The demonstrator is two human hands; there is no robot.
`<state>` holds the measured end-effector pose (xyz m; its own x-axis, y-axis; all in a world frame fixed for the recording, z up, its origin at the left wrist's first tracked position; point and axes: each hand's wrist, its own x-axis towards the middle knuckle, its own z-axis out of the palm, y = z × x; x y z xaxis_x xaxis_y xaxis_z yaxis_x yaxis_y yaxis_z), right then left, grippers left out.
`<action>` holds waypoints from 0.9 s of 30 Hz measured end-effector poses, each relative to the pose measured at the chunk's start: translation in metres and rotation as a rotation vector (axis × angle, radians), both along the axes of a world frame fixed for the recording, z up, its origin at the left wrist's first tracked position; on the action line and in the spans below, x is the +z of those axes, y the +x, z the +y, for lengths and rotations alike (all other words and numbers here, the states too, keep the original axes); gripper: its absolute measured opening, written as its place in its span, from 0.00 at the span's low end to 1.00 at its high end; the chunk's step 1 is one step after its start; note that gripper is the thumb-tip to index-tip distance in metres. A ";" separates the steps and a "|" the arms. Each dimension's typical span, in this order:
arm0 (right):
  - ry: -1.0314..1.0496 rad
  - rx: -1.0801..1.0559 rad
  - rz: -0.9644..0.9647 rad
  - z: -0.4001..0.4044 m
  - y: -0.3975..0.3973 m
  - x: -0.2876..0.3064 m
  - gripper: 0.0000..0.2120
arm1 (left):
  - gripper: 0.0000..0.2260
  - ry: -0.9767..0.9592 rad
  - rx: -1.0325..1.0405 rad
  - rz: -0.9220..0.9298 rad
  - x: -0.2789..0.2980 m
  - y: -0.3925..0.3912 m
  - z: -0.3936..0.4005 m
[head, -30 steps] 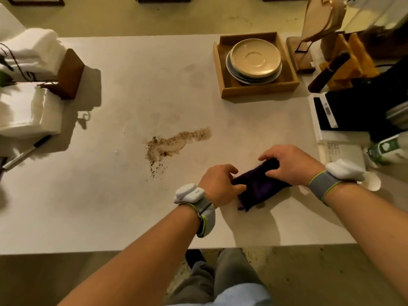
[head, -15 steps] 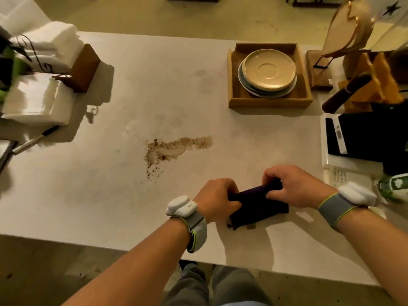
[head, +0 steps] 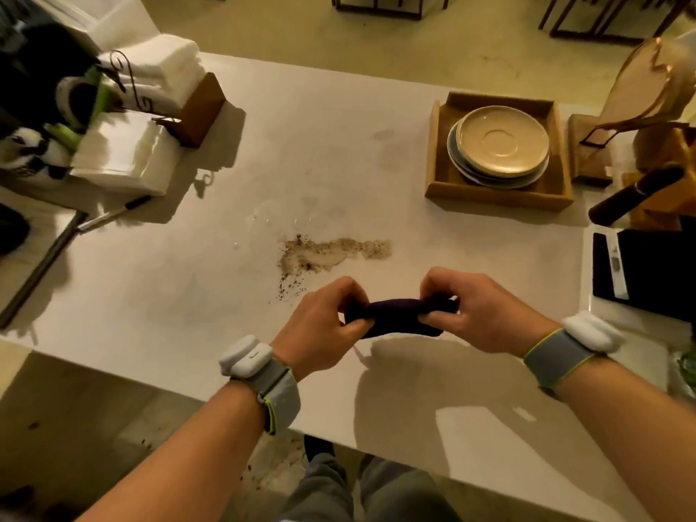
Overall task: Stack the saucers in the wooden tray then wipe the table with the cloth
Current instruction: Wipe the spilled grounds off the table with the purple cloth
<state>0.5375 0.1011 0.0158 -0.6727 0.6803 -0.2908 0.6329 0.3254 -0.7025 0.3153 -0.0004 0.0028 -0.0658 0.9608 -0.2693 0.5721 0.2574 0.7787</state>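
Observation:
A dark purple cloth (head: 395,315) is bunched into a roll and held above the white table (head: 188,303) near its front edge. My left hand (head: 320,325) grips its left end and my right hand (head: 478,310) grips its right end. Just beyond the hands lies a brown, gritty spill (head: 331,252) on the tabletop. At the back right a wooden tray (head: 440,182) holds a stack of saucers (head: 502,143), a beige one on top.
White napkin stacks (head: 124,156) in a wooden holder and a pen (head: 113,214) are at the left. A black tablet-like device (head: 647,273), a dark cylinder (head: 632,199) and wooden stands crowd the right edge. Chair legs stand beyond the table.
Both hands have lifted the cloth off the table and pulled it into a tighter roll between them. The camera has moved closer and tilted.

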 end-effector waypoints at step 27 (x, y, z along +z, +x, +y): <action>0.091 -0.093 0.115 0.098 -0.266 -0.029 0.06 | 0.06 0.025 0.736 -0.082 -0.025 -0.189 0.056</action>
<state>0.2719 0.1991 -0.0130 -0.6312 0.7609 -0.1501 0.5803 0.3349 -0.7423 0.1261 0.0558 -0.0225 -0.6759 0.6818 -0.2797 0.1980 0.5336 0.8222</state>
